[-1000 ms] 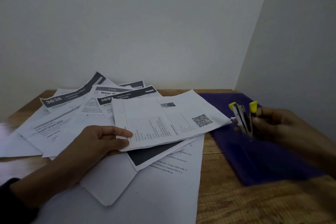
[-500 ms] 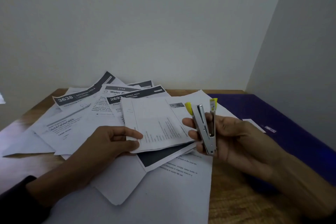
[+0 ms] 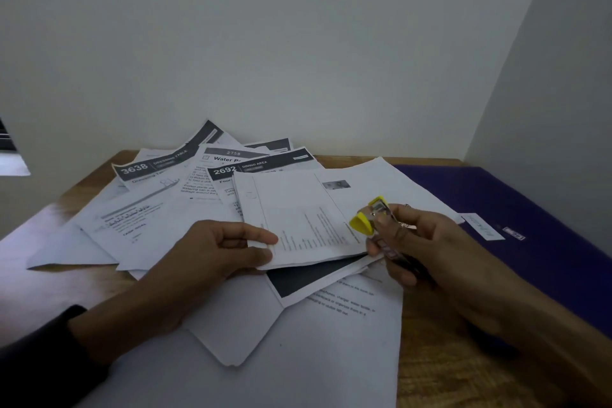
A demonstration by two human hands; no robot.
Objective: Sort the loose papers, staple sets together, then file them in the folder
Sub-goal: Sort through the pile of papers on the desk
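Nearest, low in the frame, large white sheets cover the wooden counter. At centre the left hand pinches a gathered set of printed pages, steadying its edge, while the right hand grips a small metal stapler with yellow tips at the set's right corner, seemingly ready to bind it. Farther right lies the purple folder, awaiting filing.

Matt paper sheets on grained wooden table; shiny metal stapler.
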